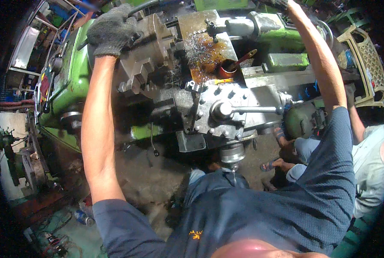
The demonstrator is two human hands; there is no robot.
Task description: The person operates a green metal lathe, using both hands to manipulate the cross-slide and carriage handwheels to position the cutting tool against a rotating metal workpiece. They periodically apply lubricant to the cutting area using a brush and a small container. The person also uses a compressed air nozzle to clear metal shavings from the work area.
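My left hand (110,33), in a dark grey knitted glove, is up beside the lathe's big chuck (151,53). Its fingers close round a dark metal bar (143,5), which sticks out past the glove to the right. The chuck's stepped jaws (139,76) face right, toward the tailstock (243,28). At the top edge, beyond the tailstock, my right hand (278,3) also wears a dark glove. The frame cuts it off, so its fingers and anything in them are hidden.
Metal chips lie on an oily plate (207,47) beside a red cup (228,69) with a brush. Nearer me is the tool post (222,109) with its long lever. A person in light clothes (372,167) is low at the right, near a beige plastic chair (366,64).
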